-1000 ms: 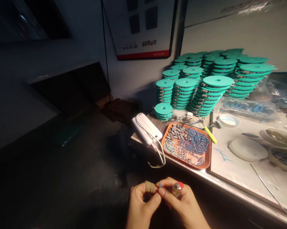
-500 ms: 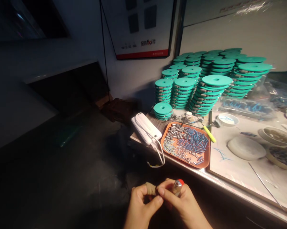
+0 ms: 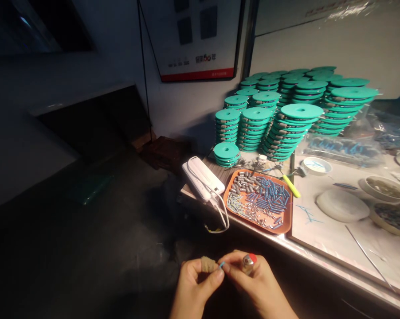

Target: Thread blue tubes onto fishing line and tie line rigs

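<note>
My left hand (image 3: 200, 279) pinches with thumb and index finger at one end of a small blue piece (image 3: 221, 265). Tan tape or cloth (image 3: 208, 264) is wrapped around that index finger. The thumb and index finger of my right hand (image 3: 245, 274) close on the same piece from the other side, so the fingertips of both hands nearly meet. Also tucked in my right hand is a slim cylinder with a red end and a shiny metal collar (image 3: 249, 260), possibly a lighter; its lower part is hidden by the fingers.
Beyond my hands, an orange tray (image 3: 288, 221) holds grey cylinders, blue ribbed pieces and small metal parts. A white power strip (image 3: 203, 179) with a cable lies left of it. Stacked green discs (image 3: 301, 111) stand behind. Bowls (image 3: 384, 188) and a thin rod (image 3: 369, 259) lie right.
The blue piece now shows between my fingertips, where it was hardly visible before. My hands have shifted only slightly, and the red-ended cylinder stays in the right hand.
</note>
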{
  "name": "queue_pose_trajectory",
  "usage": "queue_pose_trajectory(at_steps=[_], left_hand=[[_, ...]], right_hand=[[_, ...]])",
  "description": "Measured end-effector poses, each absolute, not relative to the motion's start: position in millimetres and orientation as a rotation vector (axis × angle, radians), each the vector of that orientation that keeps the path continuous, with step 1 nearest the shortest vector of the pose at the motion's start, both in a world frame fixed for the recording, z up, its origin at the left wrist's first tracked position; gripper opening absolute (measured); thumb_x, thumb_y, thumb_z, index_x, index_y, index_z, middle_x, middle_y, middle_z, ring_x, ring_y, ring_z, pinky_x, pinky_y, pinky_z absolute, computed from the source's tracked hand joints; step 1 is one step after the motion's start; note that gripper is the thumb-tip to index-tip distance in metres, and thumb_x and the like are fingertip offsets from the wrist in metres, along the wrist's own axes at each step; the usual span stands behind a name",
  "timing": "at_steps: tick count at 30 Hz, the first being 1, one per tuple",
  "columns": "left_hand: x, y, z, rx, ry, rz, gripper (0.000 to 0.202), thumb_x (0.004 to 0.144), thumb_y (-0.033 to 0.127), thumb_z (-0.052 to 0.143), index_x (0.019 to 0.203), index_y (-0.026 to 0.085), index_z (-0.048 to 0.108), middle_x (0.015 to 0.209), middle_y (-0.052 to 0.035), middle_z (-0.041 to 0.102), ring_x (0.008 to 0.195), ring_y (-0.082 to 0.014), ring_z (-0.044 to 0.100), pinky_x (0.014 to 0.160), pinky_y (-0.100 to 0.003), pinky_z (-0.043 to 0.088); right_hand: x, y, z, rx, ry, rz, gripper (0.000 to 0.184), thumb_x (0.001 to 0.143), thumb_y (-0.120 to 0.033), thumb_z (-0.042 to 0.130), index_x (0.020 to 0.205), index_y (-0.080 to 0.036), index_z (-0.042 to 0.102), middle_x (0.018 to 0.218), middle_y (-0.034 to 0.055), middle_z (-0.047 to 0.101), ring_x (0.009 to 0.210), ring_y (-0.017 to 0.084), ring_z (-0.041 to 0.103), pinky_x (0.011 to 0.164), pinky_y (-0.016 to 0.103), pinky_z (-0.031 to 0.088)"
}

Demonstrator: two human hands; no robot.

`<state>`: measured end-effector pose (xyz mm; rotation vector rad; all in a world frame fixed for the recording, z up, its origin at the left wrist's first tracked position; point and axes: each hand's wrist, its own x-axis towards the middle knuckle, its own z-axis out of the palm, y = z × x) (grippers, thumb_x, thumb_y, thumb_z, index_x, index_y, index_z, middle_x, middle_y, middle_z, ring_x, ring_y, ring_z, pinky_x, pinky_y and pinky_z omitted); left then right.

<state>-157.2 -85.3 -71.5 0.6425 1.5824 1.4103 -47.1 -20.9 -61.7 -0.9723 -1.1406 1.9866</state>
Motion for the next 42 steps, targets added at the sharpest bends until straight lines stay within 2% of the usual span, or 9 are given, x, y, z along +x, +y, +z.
queue_pose_trajectory(at_steps=[7,11,15,19,24,30,33,37,42], left_hand=[[-152.7,-84.7,-66.0,0.877,1.769,1.439,0.021,0.065,0.029,0.067,0.050,0.016,0.060,0.049,0.0010,0.054,0.051,-0.0127,0.048,0.052,-0.023,0.039],[-151.3,-83.9,-60.7,1.101,1.837,1.451,0.022,0.070,0.026,0.062,0.049,0.017,0.060,0.050,0.0002,0.054,0.052,-0.0137,0.049,0.052,-0.023,0.039],[-153.2,-84.9,-64.4,0.989,1.862,1.433,0.022,0.068,0.029,0.064,0.051,0.017,0.059,0.051,0.0005,0.054,0.052,-0.0139,0.049,0.052,-0.023,0.040],[-154.6,-86.0,-74.1,0.960,1.826,1.417,0.022,0.065,0.033,0.065,0.051,0.017,0.060,0.051,0.0002,0.055,0.053,-0.0143,0.049,0.054,-0.024,0.041],[-154.3,-87.2,-82.4,0.918,1.791,1.388,0.025,0.068,0.037,0.063,0.053,0.016,0.061,0.052,-0.0011,0.057,0.055,-0.0154,0.051,0.055,-0.025,0.042],[-152.9,-85.4,-72.2,1.066,1.876,1.401,0.020,0.070,0.027,0.061,0.053,0.018,0.060,0.051,0.0010,0.055,0.052,-0.0141,0.049,0.051,-0.024,0.038],[-150.1,-84.0,-63.5,1.349,1.970,1.449,0.019,0.071,0.016,0.058,0.053,0.020,0.060,0.052,0.0006,0.056,0.053,-0.0149,0.049,0.054,-0.025,0.038],[-148.0,-84.5,-56.7,1.472,2.043,1.534,0.019,0.068,0.010,0.059,0.057,0.023,0.065,0.053,-0.0008,0.060,0.053,-0.0162,0.050,0.055,-0.025,0.038],[-163.9,-85.1,-55.4,1.073,1.851,1.425,0.018,0.071,0.019,0.061,0.054,0.020,0.065,0.052,-0.0008,0.060,0.053,-0.0159,0.052,0.058,-0.026,0.040]], right_hand=[[-46.7,-15.4,-72.1,-1.017,-1.232,1.986,0.013,0.061,-0.025,0.064,0.056,-0.013,0.066,0.045,-0.0031,0.047,0.043,0.007,0.033,0.044,0.022,0.024],[-48.5,-16.2,-77.6,-1.026,-0.991,2.149,0.017,0.066,-0.030,0.058,0.058,-0.015,0.059,0.040,-0.0069,0.039,0.037,0.006,0.030,0.041,0.021,0.024],[-49.3,-18.8,-73.8,-0.956,-0.959,2.156,0.019,0.063,-0.032,0.065,0.069,-0.014,0.062,0.046,-0.0064,0.044,0.039,0.005,0.031,0.040,0.019,0.023],[-49.7,-18.2,-70.2,-0.921,-1.177,2.136,0.022,0.062,-0.034,0.068,0.061,-0.013,0.061,0.049,-0.0039,0.048,0.041,0.006,0.032,0.041,0.020,0.022],[-49.0,-16.5,-72.5,-0.961,-1.211,2.106,0.026,0.066,-0.038,0.063,0.062,-0.013,0.061,0.043,-0.0058,0.041,0.039,0.007,0.032,0.040,0.021,0.021],[-50.1,-12.9,-76.2,-0.996,-1.280,2.077,0.015,0.063,-0.026,0.059,0.058,-0.012,0.058,0.043,-0.0057,0.042,0.040,0.007,0.033,0.042,0.021,0.023],[-56.2,-16.1,-74.6,-1.037,-1.182,2.033,0.009,0.058,-0.019,0.054,0.050,-0.014,0.053,0.041,-0.0063,0.041,0.040,0.006,0.031,0.042,0.021,0.022],[-65.7,-21.4,-75.7,-1.001,-0.877,2.181,0.016,0.063,-0.027,0.053,0.052,-0.017,0.048,0.037,-0.0087,0.036,0.035,0.005,0.026,0.040,0.020,0.020],[-70.0,-18.3,-80.2,-0.903,-0.643,2.363,0.017,0.063,-0.033,0.060,0.063,-0.016,0.055,0.034,-0.0086,0.038,0.032,0.006,0.029,0.039,0.020,0.024]])
